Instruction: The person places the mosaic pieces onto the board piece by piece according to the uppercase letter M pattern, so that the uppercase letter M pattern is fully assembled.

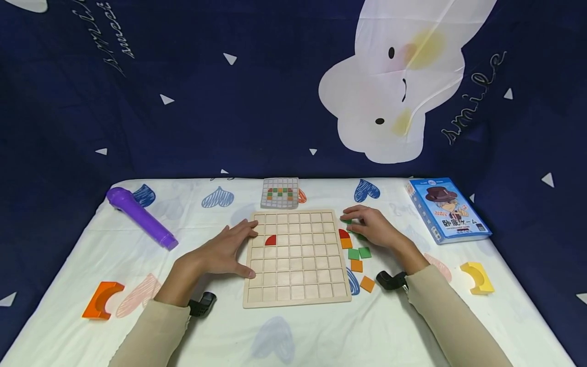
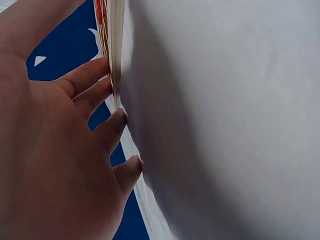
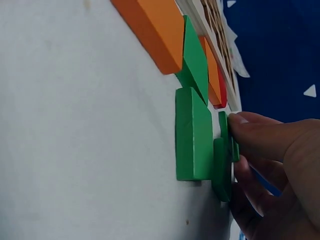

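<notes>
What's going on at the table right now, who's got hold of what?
A person sits at a wooden grid board that holds one red quarter-round tile. The left hand rests with straight fingers against the board's left edge, steadying it. The right hand is at the loose tiles beside the board's right edge and pinches a green tile. More green and orange tiles lie there. A small pattern card lies behind the board.
</notes>
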{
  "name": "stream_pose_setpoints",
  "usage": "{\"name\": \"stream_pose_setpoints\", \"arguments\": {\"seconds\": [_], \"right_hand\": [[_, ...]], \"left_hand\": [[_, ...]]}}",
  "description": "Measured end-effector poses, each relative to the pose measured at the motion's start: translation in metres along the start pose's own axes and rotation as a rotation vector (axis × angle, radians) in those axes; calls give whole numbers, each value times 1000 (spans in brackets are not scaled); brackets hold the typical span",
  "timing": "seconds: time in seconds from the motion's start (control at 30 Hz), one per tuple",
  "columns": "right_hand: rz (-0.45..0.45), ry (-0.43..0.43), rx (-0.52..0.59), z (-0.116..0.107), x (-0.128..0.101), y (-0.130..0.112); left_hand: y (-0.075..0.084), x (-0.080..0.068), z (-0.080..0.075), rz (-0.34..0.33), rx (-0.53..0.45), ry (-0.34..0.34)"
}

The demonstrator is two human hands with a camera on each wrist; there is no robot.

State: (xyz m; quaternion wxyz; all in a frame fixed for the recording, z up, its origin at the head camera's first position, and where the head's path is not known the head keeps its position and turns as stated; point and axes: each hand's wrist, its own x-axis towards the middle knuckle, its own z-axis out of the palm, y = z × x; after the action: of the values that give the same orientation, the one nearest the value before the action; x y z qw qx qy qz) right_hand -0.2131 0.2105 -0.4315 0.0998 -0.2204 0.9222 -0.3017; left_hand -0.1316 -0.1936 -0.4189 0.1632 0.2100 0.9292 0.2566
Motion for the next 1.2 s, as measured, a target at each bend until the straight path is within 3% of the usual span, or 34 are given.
{"name": "stream_pose_setpoints", "arguments": {"seconds": [0.7,1.2], "right_hand": [[50,-10,24,-3,2,-3],[-28,48,40,-3,1,-16]], "left_hand": [[1,-1,0,-7,-4,-3],[0,0,-1,-15,-1,-15]]}}
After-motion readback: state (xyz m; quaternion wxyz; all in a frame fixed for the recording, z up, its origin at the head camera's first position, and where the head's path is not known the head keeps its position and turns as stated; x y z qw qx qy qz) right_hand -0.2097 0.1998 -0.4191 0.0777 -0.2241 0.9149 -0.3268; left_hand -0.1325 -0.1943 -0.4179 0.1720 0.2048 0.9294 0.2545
